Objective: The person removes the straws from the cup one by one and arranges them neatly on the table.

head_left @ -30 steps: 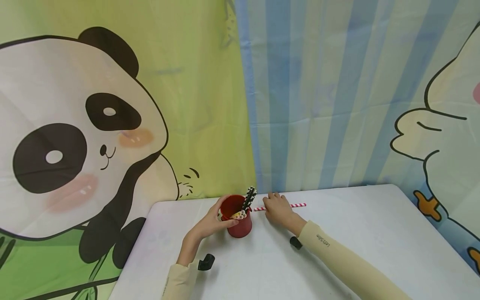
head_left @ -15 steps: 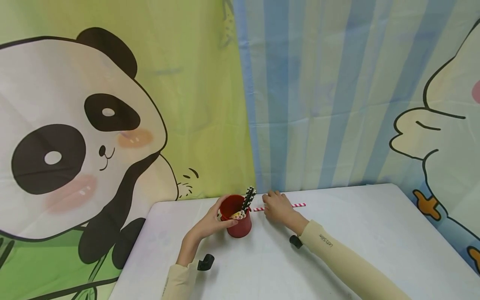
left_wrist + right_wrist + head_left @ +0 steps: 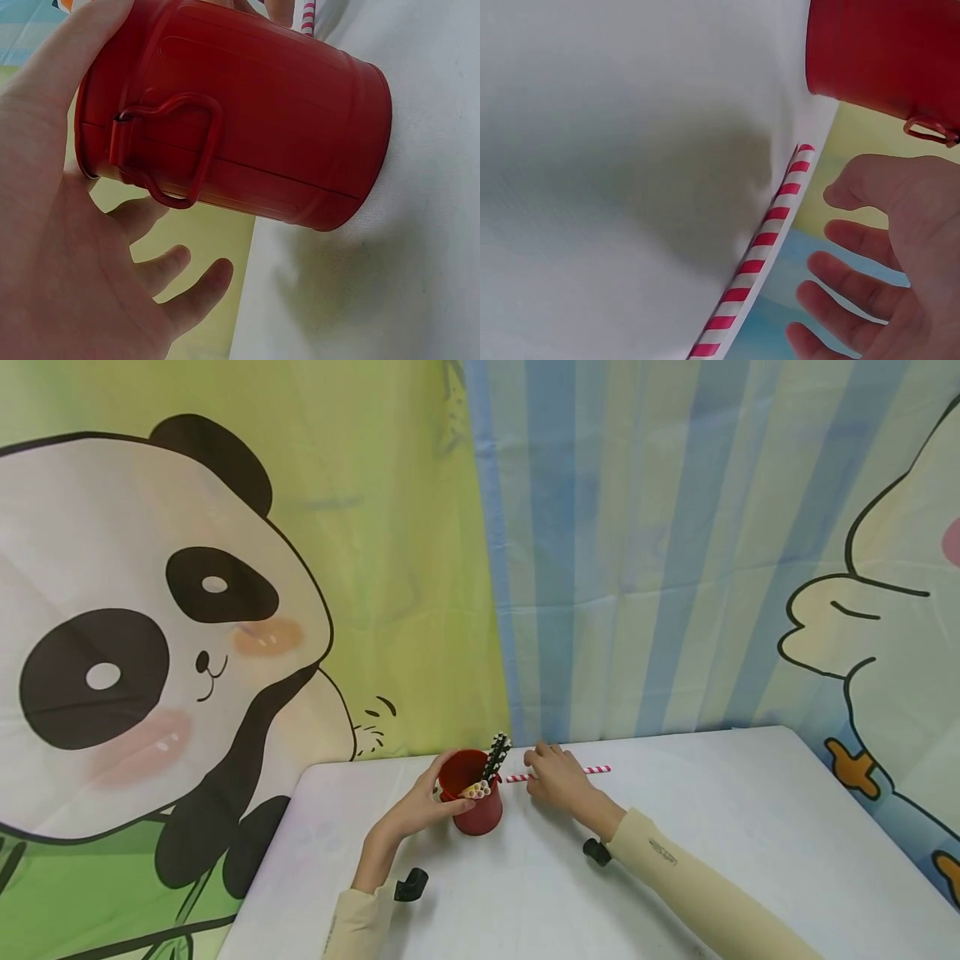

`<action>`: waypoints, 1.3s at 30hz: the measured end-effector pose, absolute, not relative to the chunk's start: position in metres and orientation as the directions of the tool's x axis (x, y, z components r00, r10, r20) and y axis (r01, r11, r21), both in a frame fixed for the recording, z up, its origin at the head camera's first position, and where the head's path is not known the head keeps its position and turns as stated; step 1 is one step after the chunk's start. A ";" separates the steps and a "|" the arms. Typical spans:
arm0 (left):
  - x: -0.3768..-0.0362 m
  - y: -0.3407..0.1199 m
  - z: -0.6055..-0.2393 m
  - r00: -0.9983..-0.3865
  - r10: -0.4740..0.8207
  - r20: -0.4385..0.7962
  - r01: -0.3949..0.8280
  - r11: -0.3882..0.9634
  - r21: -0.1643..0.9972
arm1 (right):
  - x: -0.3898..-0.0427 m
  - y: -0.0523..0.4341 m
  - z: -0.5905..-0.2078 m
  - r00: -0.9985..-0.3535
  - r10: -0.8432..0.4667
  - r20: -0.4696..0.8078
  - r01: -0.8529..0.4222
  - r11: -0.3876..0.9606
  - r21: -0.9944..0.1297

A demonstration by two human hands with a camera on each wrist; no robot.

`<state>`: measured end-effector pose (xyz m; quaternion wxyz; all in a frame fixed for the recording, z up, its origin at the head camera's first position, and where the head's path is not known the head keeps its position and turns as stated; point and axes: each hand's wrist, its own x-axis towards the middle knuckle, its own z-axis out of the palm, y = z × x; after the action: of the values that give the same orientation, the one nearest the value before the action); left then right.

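Note:
A small red metal bucket [image 3: 480, 818] with looped side handles stands on the white table. My left hand [image 3: 412, 808] grips it at the rim, thumb at the front; its other fingers spread behind in the left wrist view. Inside the bucket lean black straws with white specks [image 3: 496, 755] and several pale straws [image 3: 477, 790], whose ends face me. To its right, a red-and-white striped paper straw [image 3: 751, 266] lies on the table. My right hand [image 3: 558, 779] is over that straw, hiding its middle in the head view. In the right wrist view its loosely bent fingers hold nothing.
The white table [image 3: 675, 860] ends just behind the bucket and straw, against a printed cloth backdrop [image 3: 420, 610] with a panda. Black wrist-camera pieces stick out at the left cuff [image 3: 411, 885] and the right cuff [image 3: 597, 852].
My right wrist and sleeve have shifted slightly to the right, while the hand stays over the striped straw. The left hand, bucket and straws look the same as before.

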<state>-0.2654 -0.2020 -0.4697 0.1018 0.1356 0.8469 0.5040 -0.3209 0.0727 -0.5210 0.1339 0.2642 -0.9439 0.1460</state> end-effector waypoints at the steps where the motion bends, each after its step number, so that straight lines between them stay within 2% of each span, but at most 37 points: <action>1: -0.266 -0.202 -0.470 -0.942 0.333 -0.035 0.128 0.455 0.881 | -0.319 0.073 -0.521 -0.820 -0.460 0.341 -0.543 0.814 -0.208; 9: -0.267 -0.203 -0.471 -0.940 0.338 -0.038 0.125 0.448 0.885 | -0.307 0.076 -0.521 -0.790 -0.442 0.426 -0.568 0.789 -0.235; 21: -0.268 -0.203 -0.471 -0.940 0.339 -0.040 0.121 0.442 0.889 | -0.287 0.073 -0.521 -0.788 -0.370 0.493 -0.579 0.717 -0.388; 31: -0.281 -0.207 -0.498 -0.947 0.319 -0.029 0.126 0.454 0.882 | -0.268 0.065 -0.509 -0.838 -0.273 0.473 -0.521 0.660 -0.542; 39: -0.282 -0.210 -0.499 -0.938 0.345 -0.019 0.151 0.458 0.876 | -0.250 0.047 -0.505 -0.783 -0.281 0.555 -0.598 0.587 -0.546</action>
<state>-0.2819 -0.2103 -0.4994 0.0973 0.1461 0.8482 0.4997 -0.2495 0.0469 -0.5048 0.2101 0.2540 -0.8656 0.3768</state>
